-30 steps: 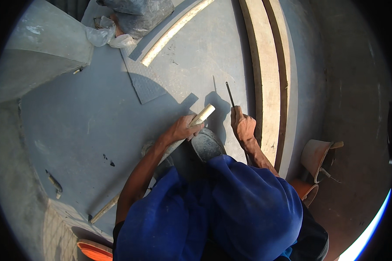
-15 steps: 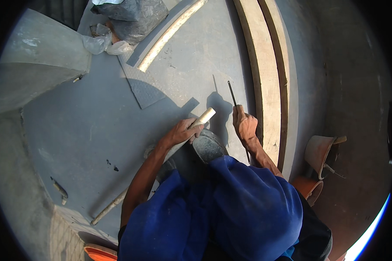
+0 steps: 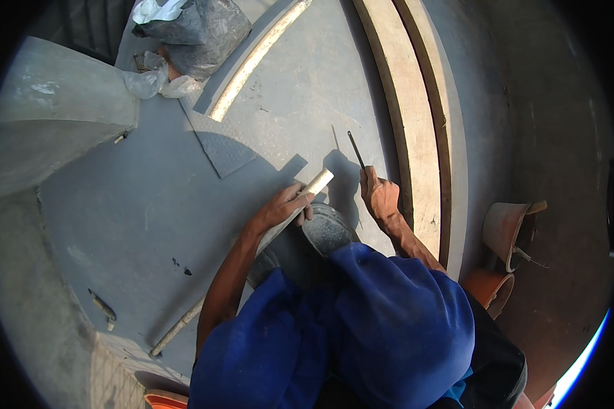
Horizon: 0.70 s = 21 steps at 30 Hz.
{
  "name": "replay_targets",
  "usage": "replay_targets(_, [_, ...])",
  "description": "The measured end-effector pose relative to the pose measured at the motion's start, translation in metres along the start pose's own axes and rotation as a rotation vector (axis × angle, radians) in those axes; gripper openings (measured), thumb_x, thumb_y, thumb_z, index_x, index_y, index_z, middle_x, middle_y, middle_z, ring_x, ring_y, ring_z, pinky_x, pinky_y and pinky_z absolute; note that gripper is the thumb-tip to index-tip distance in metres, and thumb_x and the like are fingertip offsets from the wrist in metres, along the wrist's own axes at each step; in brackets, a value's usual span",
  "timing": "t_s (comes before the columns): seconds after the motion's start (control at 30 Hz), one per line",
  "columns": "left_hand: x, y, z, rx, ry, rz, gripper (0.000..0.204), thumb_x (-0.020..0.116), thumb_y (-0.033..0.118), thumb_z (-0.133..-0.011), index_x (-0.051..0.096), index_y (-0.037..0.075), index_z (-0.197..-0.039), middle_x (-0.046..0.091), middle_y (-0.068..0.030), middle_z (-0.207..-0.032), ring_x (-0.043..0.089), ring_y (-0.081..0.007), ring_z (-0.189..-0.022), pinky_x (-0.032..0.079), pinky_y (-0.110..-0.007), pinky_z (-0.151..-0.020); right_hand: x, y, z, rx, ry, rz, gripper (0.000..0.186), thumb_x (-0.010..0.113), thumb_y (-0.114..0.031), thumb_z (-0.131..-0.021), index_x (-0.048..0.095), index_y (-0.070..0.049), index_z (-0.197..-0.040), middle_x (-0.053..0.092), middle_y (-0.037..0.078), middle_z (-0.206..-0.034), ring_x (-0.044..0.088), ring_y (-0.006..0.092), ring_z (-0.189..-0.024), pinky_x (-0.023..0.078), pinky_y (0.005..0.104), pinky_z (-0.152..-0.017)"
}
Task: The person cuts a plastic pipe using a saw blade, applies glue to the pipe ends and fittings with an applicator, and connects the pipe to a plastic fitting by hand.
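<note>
**Pale, round, wood-like pole in the left hand, with a thin, dark, metal-like strip in the right hand**

Both hands are occupied. The left grip is closed around the pole near its upper end, which projects beyond the fingers, slanting up and to the right. The pole lies in front of the person, beside the dusty, dark shoe on the right; its lower course passes behind the left forearm. A similar pale length emerges at lower left; whether it is continuous with the pole cannot be told. The right grip is closed on the lower part of the strip, whose free end points up and slightly left, well apart from the pole.

Surroundings: the smooth, grey floor bears two long, pale timber beams to the right of the right hand. Farther off lie a second long, pale pole, a flat, grey, textured sheet and a dark, crumpled plastic bag. At right are a dusty, reddish bucket and an orange bucket. Loose, bright blue trousers cover the person's legs.
</note>
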<state>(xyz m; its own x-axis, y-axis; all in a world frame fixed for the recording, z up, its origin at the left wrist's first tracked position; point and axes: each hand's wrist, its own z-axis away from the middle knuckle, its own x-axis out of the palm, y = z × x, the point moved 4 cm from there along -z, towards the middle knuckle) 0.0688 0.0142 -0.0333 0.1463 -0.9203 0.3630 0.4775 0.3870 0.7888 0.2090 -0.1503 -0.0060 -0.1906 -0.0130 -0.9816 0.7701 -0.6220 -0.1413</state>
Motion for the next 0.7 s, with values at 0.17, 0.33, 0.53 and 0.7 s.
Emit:
replay_targets(0.17, [0.003, -0.002, 0.003, -0.026, -0.104, -0.081, 0.038, 0.043, 0.037, -0.095, 0.054, 0.0, -0.097, 0.052, -0.0033, -0.068, 0.051, -0.0097, -0.056, 0.043, -0.024, -0.052, 0.0, -0.037, 0.023, -0.419, 0.145, -0.184, 0.008, 0.052, -0.016, -0.089, 0.05, -0.008, -0.09, 0.055, 0.007, -0.051, 0.054, 0.0231, -0.041, 0.042, 0.0311, -0.04])
replay_targets(0.33, [0.006, 0.0, 0.0, 0.005, -0.126, -0.032, 0.039, 0.041, 0.038, -0.096, 0.053, 0.001, -0.094, 0.049, -0.0018, -0.067, 0.049, -0.008, -0.056, 0.044, -0.023, -0.051, -0.03, -0.029, 0.011, -0.15, 0.208, -0.181, 0.009, 0.049, -0.016, -0.091, 0.048, -0.008, -0.086, 0.054, 0.008, -0.048, 0.052, 0.0261, -0.036, 0.04, 0.0351, -0.035])
replay_targets(0.53, [0.006, -0.001, 0.001, -0.034, -0.097, 0.047, 0.039, 0.047, 0.035, -0.094, 0.053, -0.002, -0.102, 0.053, -0.0034, -0.069, 0.051, -0.0088, -0.056, 0.043, -0.023, -0.051, -0.021, 0.002, 0.002, 0.286, -0.26, -0.036, 0.012, 0.049, -0.013, -0.087, 0.052, -0.009, -0.098, 0.061, 0.008, -0.065, 0.062, 0.0221, -0.059, 0.049, 0.0338, -0.052])
replay_targets(0.7, [0.005, 0.007, 0.004, -0.019, -0.055, -0.195, 0.038, 0.058, 0.032, -0.088, 0.055, -0.003, -0.102, 0.059, -0.0061, -0.073, 0.054, -0.0093, -0.055, 0.043, -0.022, -0.053, -0.025, -0.046, 0.024, -0.49, 0.306, -0.331, 0.012, 0.047, -0.015, -0.093, 0.047, -0.008, -0.084, 0.052, 0.009, -0.047, 0.052, 0.0266, -0.038, 0.044, 0.0349, -0.039])
